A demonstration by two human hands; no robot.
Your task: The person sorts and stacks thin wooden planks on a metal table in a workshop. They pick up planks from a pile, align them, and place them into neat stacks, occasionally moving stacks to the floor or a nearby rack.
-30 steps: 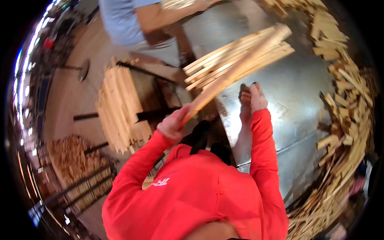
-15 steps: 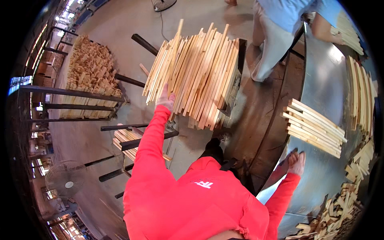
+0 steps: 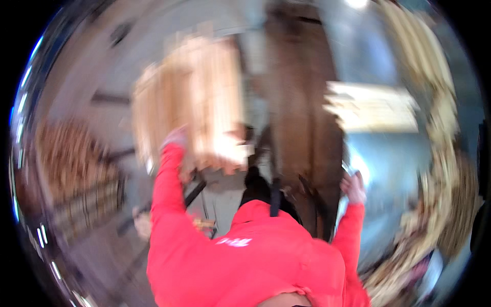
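Observation:
A stack of pale wooden strips stands to the left of centre, smeared by motion. My left hand is over its near left part; its fingers are too blurred to make out, as is whether a strip is in them. At the near edge of the metal-topped table, my right hand has its fingers curled, with nothing visible in them. Just beyond that hand, a small row of wooden strips lies crosswise on the metal, apart from the fingers.
Another pile of wood stands at the far left. More strips and loose pieces run along the table's right side. A brown strip of floor separates the stack from the table. Dark bars jut out below the stack.
The view has swung right, so the stack and table appear further left. The single strip raised over the stack beside my left hand can no longer be made out. The co-worker has left view.

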